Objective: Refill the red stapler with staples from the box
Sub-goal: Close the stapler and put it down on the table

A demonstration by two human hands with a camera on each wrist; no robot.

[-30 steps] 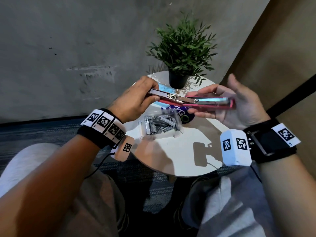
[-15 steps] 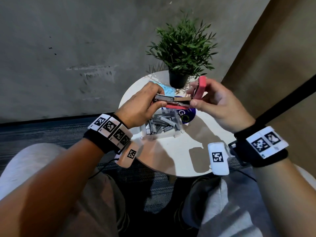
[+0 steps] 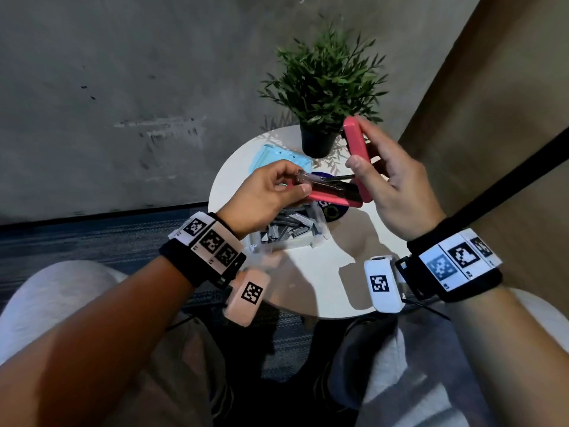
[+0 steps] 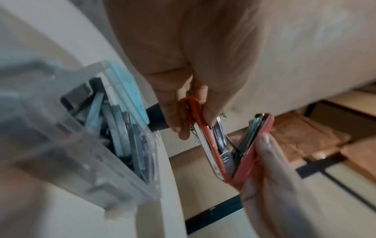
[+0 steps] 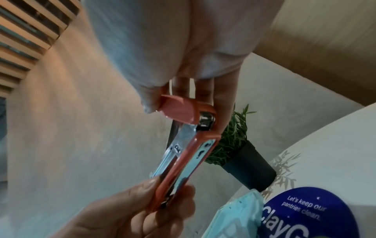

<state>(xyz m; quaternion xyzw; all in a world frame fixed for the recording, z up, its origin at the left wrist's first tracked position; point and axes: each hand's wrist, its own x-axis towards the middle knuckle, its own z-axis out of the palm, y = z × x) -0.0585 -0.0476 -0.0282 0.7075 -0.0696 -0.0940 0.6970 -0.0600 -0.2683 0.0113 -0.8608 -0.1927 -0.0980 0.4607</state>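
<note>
The red stapler [image 3: 335, 198] is held open in the air above the table. My left hand [image 3: 300, 180] pinches its front end, where the metal magazine [image 3: 317, 180] lies over the red base. My right hand [image 3: 358, 146] holds the red top cover [image 3: 355, 143], which stands up steeply from the hinge. In the left wrist view the stapler [image 4: 213, 153] gapes in a V beside the clear staple box [image 4: 91, 136]. That box [image 3: 289, 232] sits on the table below my left hand, holding several grey staple strips. Whether staples lie in the magazine I cannot tell.
The small round white table [image 3: 308, 288] also carries a potted plant [image 3: 320, 87] at the back, a light blue lid [image 3: 277, 155] and a dark blue round sticker [image 5: 305, 214]. A grey wall stands behind it. My knees are close under the near edge.
The red cover lay stretched out flat to the right; my right hand has swung it up to stand steeply over the hinge. My left hand kept its pinch on the front end.
</note>
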